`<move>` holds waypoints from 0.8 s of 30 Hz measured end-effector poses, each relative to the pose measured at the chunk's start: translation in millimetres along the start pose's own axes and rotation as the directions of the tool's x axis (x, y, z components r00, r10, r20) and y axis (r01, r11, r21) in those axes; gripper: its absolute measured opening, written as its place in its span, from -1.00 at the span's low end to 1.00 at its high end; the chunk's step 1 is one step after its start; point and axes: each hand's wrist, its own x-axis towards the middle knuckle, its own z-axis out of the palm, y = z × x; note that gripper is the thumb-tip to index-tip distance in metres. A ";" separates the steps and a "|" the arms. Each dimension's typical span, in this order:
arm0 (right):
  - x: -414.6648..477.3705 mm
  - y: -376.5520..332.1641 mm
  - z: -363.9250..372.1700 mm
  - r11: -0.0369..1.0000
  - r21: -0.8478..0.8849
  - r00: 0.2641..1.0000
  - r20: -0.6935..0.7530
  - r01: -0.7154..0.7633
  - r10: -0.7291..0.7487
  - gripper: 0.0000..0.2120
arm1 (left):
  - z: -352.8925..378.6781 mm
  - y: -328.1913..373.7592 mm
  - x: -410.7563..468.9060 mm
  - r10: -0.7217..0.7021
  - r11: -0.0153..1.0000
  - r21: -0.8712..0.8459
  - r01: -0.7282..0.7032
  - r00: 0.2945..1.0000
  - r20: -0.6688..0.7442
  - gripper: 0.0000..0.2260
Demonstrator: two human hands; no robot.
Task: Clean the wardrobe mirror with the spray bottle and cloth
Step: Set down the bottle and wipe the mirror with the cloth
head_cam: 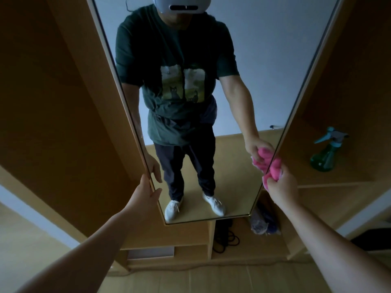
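Observation:
A tall wardrobe mirror (264,70) with a thin gold frame fills the middle of the view and reflects a standing person. My left hand (146,193) grips the mirror's lower left edge, fingers behind the frame and thumb on the glass. My right hand (282,186) holds a bunched pink cloth (274,168) against the mirror's lower right edge. A green spray bottle (324,154) with a teal trigger head stands upright on a wardrobe shelf (338,182) to the right, apart from both hands.
Wooden wardrobe panels (63,102) flank the mirror on both sides. Below the mirror are low compartments holding a black coiled cable (225,237) and a bluish bundle (264,224). Light wood flooring (211,280) lies underfoot.

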 end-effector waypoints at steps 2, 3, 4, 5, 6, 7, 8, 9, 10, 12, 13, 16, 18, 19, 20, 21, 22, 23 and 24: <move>0.8 4.7 3.0 1.000 -0.010 1.000 0.016 -0.022 0.022 -0.74 | 4.5 -0.2 1.0 -0.013 1.000 -0.012 0.013 1.000 -0.014 -0.63; 0.0 8.1 5.5 0.999 -0.024 0.999 0.010 -0.038 0.038 -0.74 | 7.3 -1.6 1.4 -0.014 1.000 -0.009 0.014 1.000 -0.016 -0.61; -1.0 12.7 7.9 0.998 -0.030 0.999 0.003 -0.048 0.048 -0.74 | 9.5 -3.2 1.4 -0.020 1.000 -0.012 0.019 1.000 -0.015 -0.58; -2.1 18.1 10.4 0.998 -0.030 0.999 -0.002 -0.049 0.049 -0.74 | 11.2 -5.0 1.3 -0.026 0.999 -0.021 0.026 1.000 -0.012 -0.55; -3.2 23.1 12.9 0.998 -0.035 0.999 -0.004 -0.047 0.047 -0.74 | 12.6 -7.0 1.5 -0.030 0.999 -0.026 0.029 1.000 -0.008 -0.52; -3.9 27.2 15.0 0.998 -0.045 0.999 -0.003 -0.051 0.050 -0.73 | 13.8 -9.3 1.5 -0.031 0.999 -0.026 0.031 1.000 -0.003 -0.49; -4.1 30.4 16.7 0.997 -0.053 0.998 0.000 -0.058 0.058 -0.73 | 15.0 -11.4 1.9 -0.031 0.999 -0.025 0.031 1.000 -0.001 -0.47; -3.9 33.1 18.0 0.996 -0.054 0.998 0.004 -0.067 0.068 -0.73 | 15.9 -12.8 2.0 -0.030 0.999 -0.022 0.030 1.000 0.002 -0.45; -3.8 35.4 19.0 0.996 -0.047 0.997 0.014 -0.076 0.077 -0.72 | 16.6 -13.6 2.1 -0.029 0.999 -0.019 0.029 1.000 0.007 -0.44; -3.5 40.6 20.8 0.996 -0.027 0.996 0.025 -0.082 0.082 -0.71 | 18.6 -13.7 1.9 -0.036 0.999 -0.018 0.037 0.999 0.024 -0.42; -4.2 43.0 21.6 0.997 -0.025 0.997 0.025 -0.073 0.074 -0.71 | 19.8 -13.4 1.7 -0.045 0.999 -0.022 0.046 0.999 0.028 -0.41; -7.6 50.4 23.4 0.998 -0.033 0.998 0.030 -0.056 0.057 -0.72 | 24.1 -12.0 2.4 -0.089 0.995 -0.036 0.089 0.996 0.002 -0.37; -9.4 57.3 23.9 0.997 -0.037 0.996 0.053 -0.066 0.067 -0.72 | 28.3 -12.3 2.9 -0.119 0.991 -0.056 0.118 0.993 -0.017 -0.33; -10.0 60.3 23.7 0.997 -0.039 0.995 0.062 -0.070 0.072 -0.71 | 30.3 -12.4 3.2 -0.129 0.990 -0.069 0.127 0.991 -0.028 -0.31; -10.3 64.1 23.5 0.997 -0.043 0.995 0.066 -0.068 0.071 -0.71 | 32.2 -12.4 3.7 -0.136 0.988 -0.079 0.133 0.990 -0.039 -0.28; -10.7 68.0 23.7 0.997 -0.051 0.996 0.071 -0.058 0.062 -0.70 | 34.0 -12.5 3.9 -0.145 0.986 -0.089 0.141 0.988 -0.047 -0.26; -11.1 72.2 24.4 0.997 -0.062 0.996 0.078 -0.045 0.049 -0.70 | 35.7 -12.9 4.2 -0.158 0.983 -0.099 0.153 0.986 -0.050 -0.25; -11.8 76.3 25.7 0.997 -0.068 0.996 0.082 -0.033 0.038 -0.70 | 37.3 -14.1 4.5 -0.170 0.980 -0.108 0.164 0.984 -0.048 -0.23; -12.1 81.1 27.3 0.998 -0.066 0.996 0.085 -0.022 0.028 -0.69 | 39.3 -15.6 4.5 -0.178 0.978 -0.117 0.172 0.983 -0.041 -0.22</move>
